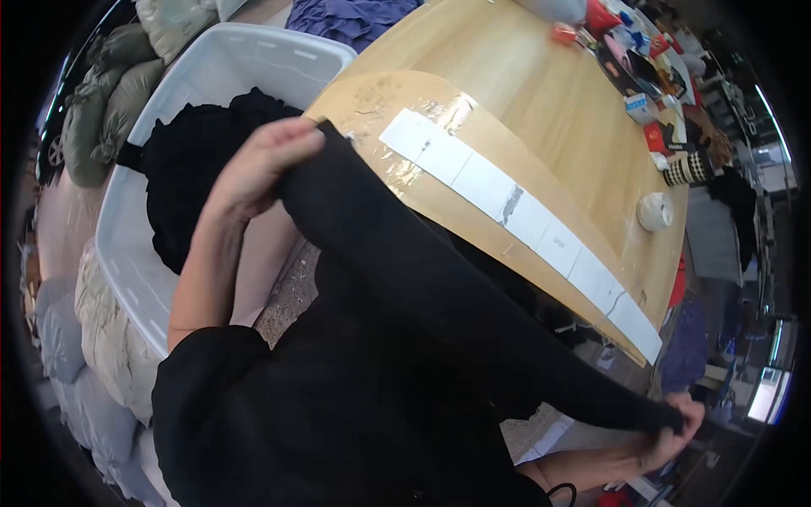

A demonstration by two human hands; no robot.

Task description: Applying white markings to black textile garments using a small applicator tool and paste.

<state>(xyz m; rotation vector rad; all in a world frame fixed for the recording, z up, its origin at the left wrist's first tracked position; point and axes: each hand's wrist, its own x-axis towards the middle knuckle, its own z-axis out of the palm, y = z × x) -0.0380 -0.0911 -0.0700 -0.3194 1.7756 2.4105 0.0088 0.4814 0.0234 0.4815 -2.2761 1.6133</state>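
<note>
A long piece of black knit cloth (439, 279), perhaps a garment, is stretched slantwise in front of me, from upper left to lower right. My left hand (263, 162) is closed on its upper left end, with the thumb and fingers pinching the edge. At the lower right, my right hand (674, 429) grips the narrower other end. The cloth covers the near edge of the wooden table and blends with my black top. Behind it, a white strip (507, 203) marked off in sections lies on a tan sheet (380, 89) taped to the tabletop.
On the left stands a white plastic tub (127, 211) holding a heap of black cloth (198, 152). The wooden table (515, 76) carries a white roll (655, 211), a checked cup (688, 167) and small clutter at its far right. Stuffed sacks (118, 363) line the left side.
</note>
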